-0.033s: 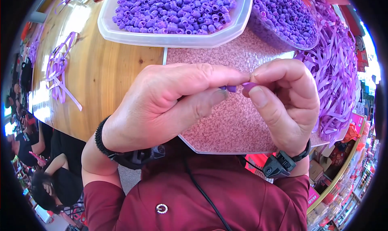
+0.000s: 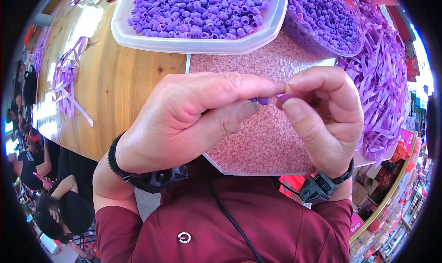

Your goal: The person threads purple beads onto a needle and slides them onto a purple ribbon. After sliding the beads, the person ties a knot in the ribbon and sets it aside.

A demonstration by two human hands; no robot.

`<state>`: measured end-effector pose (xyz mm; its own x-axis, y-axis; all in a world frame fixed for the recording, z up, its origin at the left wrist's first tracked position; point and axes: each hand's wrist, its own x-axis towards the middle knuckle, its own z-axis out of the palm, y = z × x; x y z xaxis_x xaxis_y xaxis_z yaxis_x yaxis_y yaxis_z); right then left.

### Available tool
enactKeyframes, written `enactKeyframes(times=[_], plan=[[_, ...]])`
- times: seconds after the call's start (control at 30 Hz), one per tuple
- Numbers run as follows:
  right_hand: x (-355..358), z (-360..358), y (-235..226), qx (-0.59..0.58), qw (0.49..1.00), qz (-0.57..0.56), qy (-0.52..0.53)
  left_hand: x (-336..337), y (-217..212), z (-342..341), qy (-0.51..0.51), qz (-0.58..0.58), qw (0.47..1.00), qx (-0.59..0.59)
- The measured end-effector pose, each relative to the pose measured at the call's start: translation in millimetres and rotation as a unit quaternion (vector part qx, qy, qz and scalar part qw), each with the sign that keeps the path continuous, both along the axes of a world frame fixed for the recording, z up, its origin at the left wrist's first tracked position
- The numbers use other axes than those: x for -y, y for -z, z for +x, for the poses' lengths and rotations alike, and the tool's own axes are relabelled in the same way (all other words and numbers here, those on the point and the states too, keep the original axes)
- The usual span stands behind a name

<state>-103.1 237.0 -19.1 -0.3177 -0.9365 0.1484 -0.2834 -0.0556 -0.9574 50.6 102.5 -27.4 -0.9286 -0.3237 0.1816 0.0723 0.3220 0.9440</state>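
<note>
Above the pink speckled board my left hand (image 2: 189, 113) is closed, its thumb under its fingers, on a small purple plastic cord end (image 2: 263, 101). Only the tip of that piece shows past the thumb; the rest is hidden. Facing it, my right hand (image 2: 329, 113) pinches the end of a purple ribbon (image 2: 283, 97) between thumb and forefinger. The tips of both forefingers nearly meet just over the ribbon. Whether the ribbon enters the cord end cannot be made out.
A clear plastic tub (image 2: 184, 45) of purple cord ends stands at the far side, with a second tub (image 2: 322, 49) of them to its right. Purple ribbons (image 2: 380, 79) heap at the right. A looped ribbon bundle (image 2: 66, 81) lies on the wooden table (image 2: 124, 79). People sit at lower left.
</note>
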Motion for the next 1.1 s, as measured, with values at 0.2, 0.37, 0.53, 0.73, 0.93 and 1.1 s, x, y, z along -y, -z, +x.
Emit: enactKeyframes(times=[0.2, 0.37, 0.53, 0.73, 0.93, 1.1], plan=[[1.0, 0.5, 3.5, 0.022, 1.000, -0.001, 0.009, -1.4, -2.5, 1.0, 0.000, 0.021, 1.000, 0.012], [0.1, 1.9, -1.1, -0.012, 0.999, 0.012, 0.032, -2.4, -2.5, -0.6, -0.016, -0.004, 1.000, 0.025], [0.9, 5.1, 2.3, -0.014, 0.999, 0.014, 0.040, -2.2, 2.1, 0.8, -0.031, -0.040, 0.999, 0.009], [1.6, 5.5, 5.2, -0.021, 0.999, 0.001, 0.047, -1.2, 0.0, 0.7, -0.032, -0.137, 0.989, 0.036], [4.5, 6.7, 8.4, -0.030, 0.999, 0.012, 0.042, -6.3, -2.5, 0.8, -0.040, -0.198, 0.977, 0.072], [5.0, 7.6, 8.8, -0.037, 0.998, 0.018, 0.049, -7.2, 4.3, -0.6, -0.052, -0.237, 0.969, 0.052]])
